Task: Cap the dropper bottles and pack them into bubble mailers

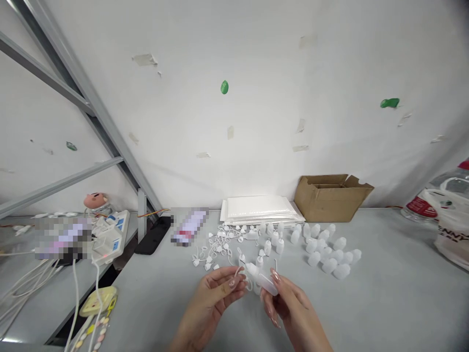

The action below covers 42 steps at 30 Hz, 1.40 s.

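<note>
My right hand (289, 303) is closed on a small translucent white bottle (266, 282), which lies tilted with its nozzle toward my left hand. Thumb and fingers of my left hand (222, 292) are pinched on a thin white cord (238, 272) near that nozzle. Beyond my hands, several small bottles with white caps (280, 246) stand on the grey table. Behind and left of them lies a loose pile of white caps with cords (220, 243). Several frosted white pieces (329, 265) are spread out to the right.
White padded envelopes (258, 209) and an open cardboard box (326, 200) stand by the wall. A black phone (153, 235) lies at left, near a power strip (119, 233) and cables. A plastic bag (452, 230) and large bottle (419, 207) are far right.
</note>
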Motion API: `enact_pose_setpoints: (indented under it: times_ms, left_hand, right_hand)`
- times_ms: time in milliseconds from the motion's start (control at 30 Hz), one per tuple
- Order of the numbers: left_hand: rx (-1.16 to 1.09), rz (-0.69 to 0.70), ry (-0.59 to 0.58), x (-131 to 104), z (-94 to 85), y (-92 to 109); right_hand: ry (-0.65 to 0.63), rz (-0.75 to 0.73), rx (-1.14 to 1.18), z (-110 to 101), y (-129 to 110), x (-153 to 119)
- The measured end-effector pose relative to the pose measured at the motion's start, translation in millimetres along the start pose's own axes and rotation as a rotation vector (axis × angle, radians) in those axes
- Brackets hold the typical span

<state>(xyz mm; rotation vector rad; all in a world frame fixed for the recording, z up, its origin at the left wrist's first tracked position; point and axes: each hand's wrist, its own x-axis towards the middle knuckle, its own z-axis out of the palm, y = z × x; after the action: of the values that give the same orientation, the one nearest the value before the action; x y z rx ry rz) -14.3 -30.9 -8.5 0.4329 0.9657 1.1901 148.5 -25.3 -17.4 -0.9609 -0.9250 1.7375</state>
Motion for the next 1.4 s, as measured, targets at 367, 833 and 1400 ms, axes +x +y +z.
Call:
enact_pose_setpoints:
  times_ms: [367, 833, 1400]
  left_hand:
    - [0.123, 0.046, 0.009, -1.3, 0.0, 6.5]
    - [-0.348, -0.012, -0.133, 3.9, 15.8, -14.8]
    - [-0.287, -0.056, 0.036, 2.1, 11.2, -16.1]
  right_hand:
    - [-0.009, -0.066, -0.238, -0.3, -6.6, -6.8]
    - [-0.017, 0.063, 0.005, 3.9, -5.0, -0.3]
    - [0.052, 0.015, -0.044, 0.1, -4.6, -2.5]
